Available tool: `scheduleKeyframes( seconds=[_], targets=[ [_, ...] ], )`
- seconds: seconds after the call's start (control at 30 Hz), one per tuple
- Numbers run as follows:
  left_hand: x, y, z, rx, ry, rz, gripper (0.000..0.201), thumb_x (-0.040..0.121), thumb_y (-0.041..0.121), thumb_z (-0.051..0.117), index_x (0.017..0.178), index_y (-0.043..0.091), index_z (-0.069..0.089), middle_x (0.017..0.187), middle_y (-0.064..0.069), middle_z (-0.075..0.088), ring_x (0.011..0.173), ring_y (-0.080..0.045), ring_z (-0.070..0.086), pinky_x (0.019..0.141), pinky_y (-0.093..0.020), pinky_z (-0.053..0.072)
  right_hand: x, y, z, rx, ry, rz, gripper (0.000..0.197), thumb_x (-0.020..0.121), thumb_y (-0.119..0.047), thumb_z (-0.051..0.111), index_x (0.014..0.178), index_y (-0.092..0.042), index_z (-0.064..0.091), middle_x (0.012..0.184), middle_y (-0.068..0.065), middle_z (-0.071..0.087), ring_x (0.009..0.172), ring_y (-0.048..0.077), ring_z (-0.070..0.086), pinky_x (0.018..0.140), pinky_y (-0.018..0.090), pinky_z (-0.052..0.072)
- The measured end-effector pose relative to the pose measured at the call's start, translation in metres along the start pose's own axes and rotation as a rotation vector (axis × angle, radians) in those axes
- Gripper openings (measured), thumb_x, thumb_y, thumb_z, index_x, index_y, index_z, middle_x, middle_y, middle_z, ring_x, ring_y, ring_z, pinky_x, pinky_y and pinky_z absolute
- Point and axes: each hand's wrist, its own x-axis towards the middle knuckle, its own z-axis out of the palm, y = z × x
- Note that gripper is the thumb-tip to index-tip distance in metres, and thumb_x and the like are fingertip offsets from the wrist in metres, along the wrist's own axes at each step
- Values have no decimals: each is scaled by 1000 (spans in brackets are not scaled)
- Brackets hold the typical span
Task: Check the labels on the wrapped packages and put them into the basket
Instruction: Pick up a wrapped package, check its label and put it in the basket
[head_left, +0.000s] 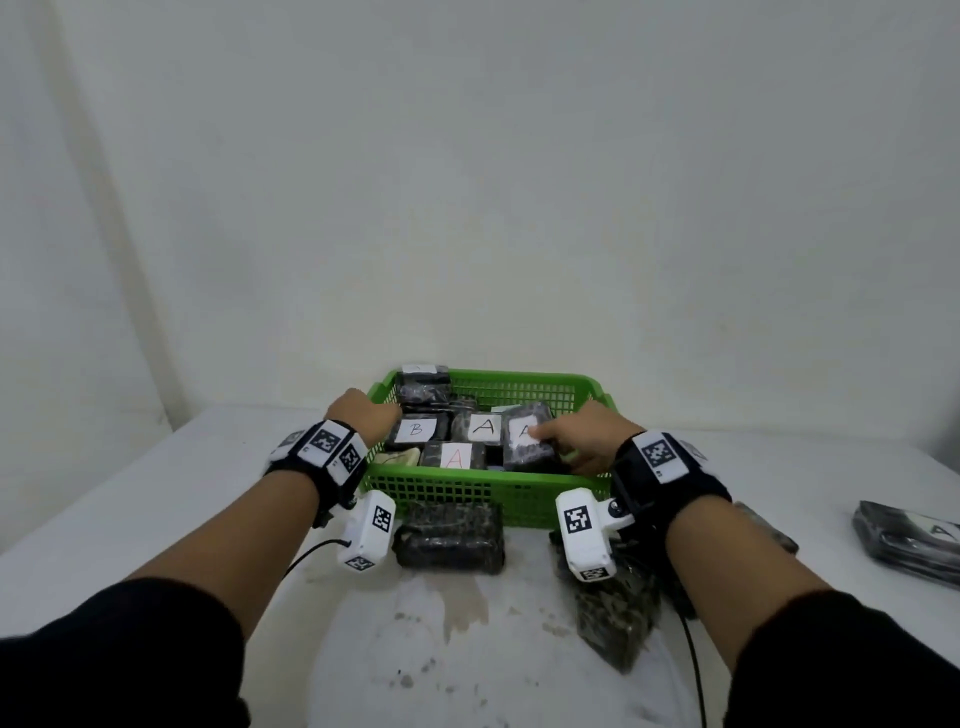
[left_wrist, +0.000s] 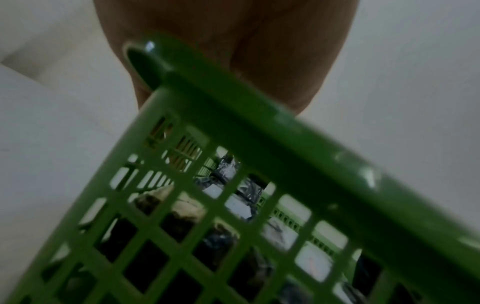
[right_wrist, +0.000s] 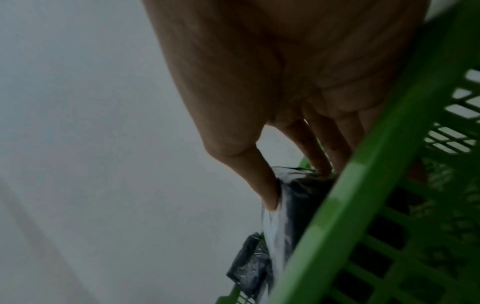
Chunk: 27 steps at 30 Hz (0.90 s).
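A green mesh basket (head_left: 488, 491) stands on the white table and holds several dark wrapped packages with white labels, among them one marked B (head_left: 415, 430) and one with a red A (head_left: 455, 457). My right hand (head_left: 563, 439) reaches over the basket's right side and holds a labelled package (head_left: 530, 441), thumb on top of its label. In the right wrist view the thumb and fingers (right_wrist: 318, 156) pinch that package (right_wrist: 298, 205) just above the rim. My left hand (head_left: 363, 415) lies over the basket's left rim (left_wrist: 259, 127); its fingers curl inside, mostly hidden.
One wrapped package (head_left: 449, 535) lies against the basket's front wall. Another (head_left: 618, 618) lies under my right wrist. A labelled one (head_left: 909, 540) sits near the table's right edge. The stained table (head_left: 467, 649) ends at a white wall behind the basket.
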Motion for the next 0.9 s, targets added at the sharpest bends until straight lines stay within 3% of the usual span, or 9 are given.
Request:
scheduleKeyframes(
  seconds=[0.03,0.1,0.17,0.27,0.37,0.47,0.63,0.8,0.9],
  targets=[
    [4,-1,3,12,5,3,18,88,22,58,78,8,53,88,-13,59,67,-21,53,58,-25,38,2,-2,2,-96,-36,9,35,96,-33,71,111,-1,70,109,14,69,87,24,67,68,28,56],
    [10,-2,5,31,7,-4,20,89,17,53,72,9,46,74,-8,52,59,-18,45,53,-25,34,4,-4,4,-246,-101,19,29,99,-37,66,105,-8,72,108,11,67,85,21,63,59,23,46],
    [12,-3,6,49,10,-6,14,91,13,50,79,6,49,80,-10,53,64,-22,47,52,-26,34,9,-2,1,-300,-115,34,26,98,-38,66,94,-13,69,105,7,65,86,21,64,63,24,47],
    [13,-5,7,83,11,16,10,94,12,47,95,3,50,93,-14,53,80,-29,51,63,-30,38,15,0,-3,-206,-115,65,25,98,-33,67,106,-10,66,102,4,62,91,24,65,69,28,51],
    [14,-7,9,90,10,30,9,94,12,46,98,4,49,95,-14,54,83,-30,52,68,-31,40,17,0,-3,-214,-146,88,18,100,-33,63,101,-16,59,95,2,56,80,19,59,65,27,47],
    [13,-7,9,90,14,38,15,94,12,46,103,2,53,98,-15,56,84,-30,53,69,-31,40,21,0,0,-265,-159,86,26,99,-38,62,113,-16,56,91,-1,55,78,17,60,68,27,47],
    [14,-8,10,89,23,38,28,95,13,46,116,-2,56,114,-21,62,91,-34,57,71,-32,43,27,0,7,-309,-195,82,31,99,-39,64,113,-11,64,107,5,64,86,18,64,93,36,50],
    [12,-8,11,91,27,29,28,95,14,46,117,-2,56,117,-21,62,105,-37,61,74,-34,45,25,0,18,-335,-160,40,27,100,-39,65,104,-13,66,116,4,63,113,24,67,85,28,49],
    [12,-7,10,95,29,24,28,96,13,47,117,-2,56,117,-21,62,101,-35,61,71,-31,42,27,0,22,-359,-129,22,23,98,-36,67,98,-13,66,113,5,65,93,19,66,63,23,46]
  ],
)
